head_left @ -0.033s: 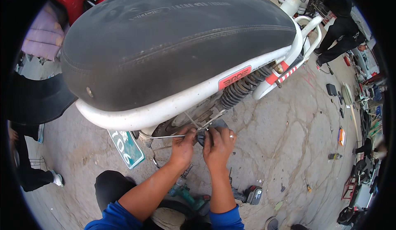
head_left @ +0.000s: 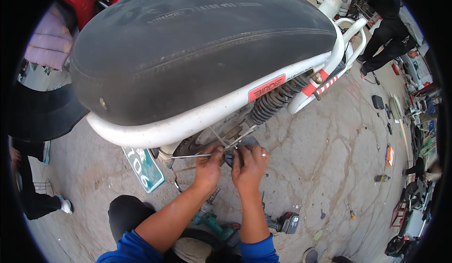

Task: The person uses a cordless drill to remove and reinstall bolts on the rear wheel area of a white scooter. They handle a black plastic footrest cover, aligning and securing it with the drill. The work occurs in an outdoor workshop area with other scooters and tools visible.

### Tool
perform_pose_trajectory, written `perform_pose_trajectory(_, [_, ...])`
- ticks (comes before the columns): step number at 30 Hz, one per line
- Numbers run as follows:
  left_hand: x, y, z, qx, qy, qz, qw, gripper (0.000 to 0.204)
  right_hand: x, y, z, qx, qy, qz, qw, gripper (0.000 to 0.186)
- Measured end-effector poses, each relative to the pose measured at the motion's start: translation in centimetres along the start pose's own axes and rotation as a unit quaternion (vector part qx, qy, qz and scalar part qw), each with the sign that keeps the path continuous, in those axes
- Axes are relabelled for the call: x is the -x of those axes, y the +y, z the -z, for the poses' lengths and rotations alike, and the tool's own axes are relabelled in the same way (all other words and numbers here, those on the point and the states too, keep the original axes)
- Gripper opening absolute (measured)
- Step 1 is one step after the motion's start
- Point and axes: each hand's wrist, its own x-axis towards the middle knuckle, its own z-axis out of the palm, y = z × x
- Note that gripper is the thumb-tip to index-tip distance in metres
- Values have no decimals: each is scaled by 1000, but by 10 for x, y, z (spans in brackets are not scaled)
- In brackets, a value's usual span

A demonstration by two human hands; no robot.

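Observation:
My left hand (head_left: 208, 168) is closed at the end of a thin metal rod (head_left: 190, 156), beside the rear wheel (head_left: 197, 140) of a white scooter. Close by, my right hand (head_left: 249, 166) has its fingers pinched together at the junction of thin metal stays (head_left: 235, 143); whatever they grip is hidden. A dark rounded part (head_left: 229, 158) shows between the two hands. Above them is the scooter's black seat (head_left: 202, 51), edged by a white frame tube (head_left: 188, 119). A black coil spring shock absorber (head_left: 278, 100) sits to the right of the wheel.
Below my hands lie a green power tool (head_left: 207, 218) and a dark cordless tool with its battery (head_left: 288, 223). A green-and-white licence plate (head_left: 143, 168) hangs at the left. A screwdriver (head_left: 351, 212), a bottle (head_left: 382, 179) and a small orange box (head_left: 390, 156) lie rightward. People stand at both sides.

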Motion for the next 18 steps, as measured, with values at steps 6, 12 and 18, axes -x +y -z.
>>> perform_pose_trajectory(6, [-1, -1, 1, 23, -5, 12, 1000, 17, -3, 4, 2, -23, -4, -19, 1000, 16])
perform_pose_trajectory(12, [-2, -4, 4, 14, 13, 24, 1000, 21, -3, 10, -1, -21, 6, 21, 1000, 17])
perform_pose_trajectory(18, [-5, -5, 7, 36, -5, 46, 998, 21, -3, 12, -3, -32, 15, 50, 998, 17])
